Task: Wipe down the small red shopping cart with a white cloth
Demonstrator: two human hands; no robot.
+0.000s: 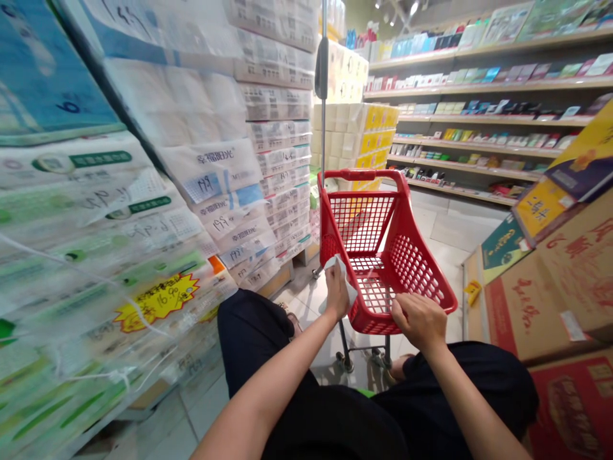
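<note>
In front of me stands a red plastic shopping cart [416,255] with a lattice basket and metal legs on casters. My left hand [337,291] is closed around a pale wipe or cloth [351,292], pressed against the cart's left side. Whether it is paper or fabric I cannot tell. My right hand [421,319] has its fingers curled over the basket's near rim at the right, gripping it. The basket's floor shows through between my hands. A grey metal pole [324,121] rises at the cart's far left corner.
Stacked packs of tissue paper [191,166] rise close on the left, with a yellow price tag [160,301]. Cardboard cartons [541,287] stand close on the right. Shelves of small boxed goods [479,121] line the back. Yellow-and-white packs [357,137] stand behind the cart on the tiled floor.
</note>
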